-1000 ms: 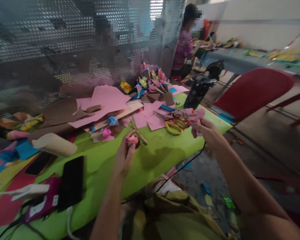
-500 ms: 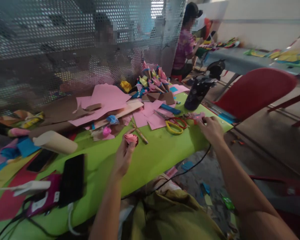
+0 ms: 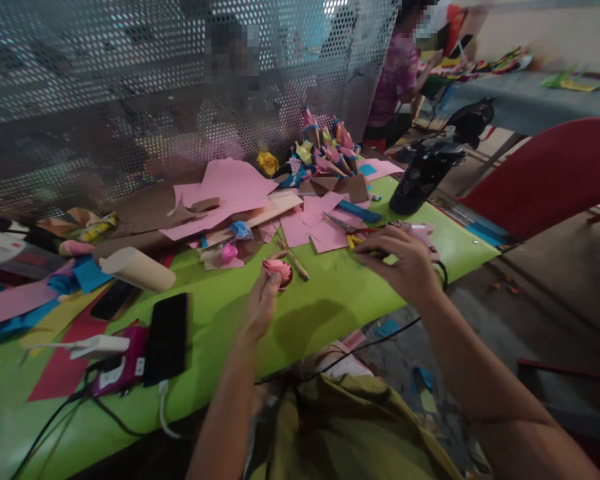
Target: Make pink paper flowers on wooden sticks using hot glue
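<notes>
My left hand (image 3: pixel 264 301) is raised over the green table (image 3: pixel 325 303) and pinches a small pink paper rose (image 3: pixel 279 269) between thumb and fingertips. To the right, my right hand (image 3: pixel 403 260) hovers low over the table, palm down. Its fingers curl closed around the handles of yellow-handled scissors (image 3: pixel 351 238), whose blades (image 3: pixel 336 223) stick out to the left over pink paper scraps (image 3: pixel 325 233). A thin wooden stick (image 3: pixel 295 260) lies just beyond the rose.
Pink sheets (image 3: pixel 230 190) and brown card cover the far side by a perforated metal screen (image 3: pixel 130 80). Also present: a pile of paper cones (image 3: pixel 325 150), a black bottle (image 3: pixel 423 179), a cream paper roll (image 3: pixel 137 270), phones (image 3: pixel 167 337) on cables, a red chair (image 3: pixel 550 173). Another person (image 3: pixel 395 80) sits behind.
My right hand let go of a pink piece, reached down to the table's right end, then came left and closed over the scissors. The left hand kept the rose. The view shifted slightly.
</notes>
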The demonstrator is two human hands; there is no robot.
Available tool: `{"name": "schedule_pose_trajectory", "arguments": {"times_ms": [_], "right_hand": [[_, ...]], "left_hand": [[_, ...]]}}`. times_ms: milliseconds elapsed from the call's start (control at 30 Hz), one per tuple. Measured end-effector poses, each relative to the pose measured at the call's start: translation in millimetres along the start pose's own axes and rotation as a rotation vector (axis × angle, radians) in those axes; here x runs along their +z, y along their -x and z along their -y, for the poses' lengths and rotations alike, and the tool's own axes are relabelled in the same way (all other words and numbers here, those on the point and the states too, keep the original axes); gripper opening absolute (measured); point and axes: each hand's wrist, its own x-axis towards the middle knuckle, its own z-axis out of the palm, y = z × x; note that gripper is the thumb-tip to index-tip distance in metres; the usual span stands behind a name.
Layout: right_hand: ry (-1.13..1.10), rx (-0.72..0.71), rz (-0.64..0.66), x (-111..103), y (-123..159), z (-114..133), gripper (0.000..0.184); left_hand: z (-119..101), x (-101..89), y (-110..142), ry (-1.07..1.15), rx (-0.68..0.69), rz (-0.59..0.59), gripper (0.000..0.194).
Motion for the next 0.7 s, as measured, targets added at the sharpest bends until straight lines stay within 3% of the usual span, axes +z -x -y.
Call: {"name": "schedule_pose_trajectory", "arguments": {"times_ms": [133, 267, 700], "right_hand": [[-0.205, -0.193, 0.188, 35.4, -17.6, 37.2, 0.009], [-0.192, -0.26, 0.239, 57.0, -26.3, 46.0, 0.011], [0.027, -0.388, 0.201, 64.7, -26.1, 47.8, 0.014]], "left_hand": [[2.9, -0.5, -1.1, -0.012, 0.035, 0.016, 0.065], [3.2, -0.7, -1.0, -0.015, 0.08, 0.034, 0.067], [0.5, 3.2, 0.2, 0.019, 0.115, 0.071, 0.064]]}}
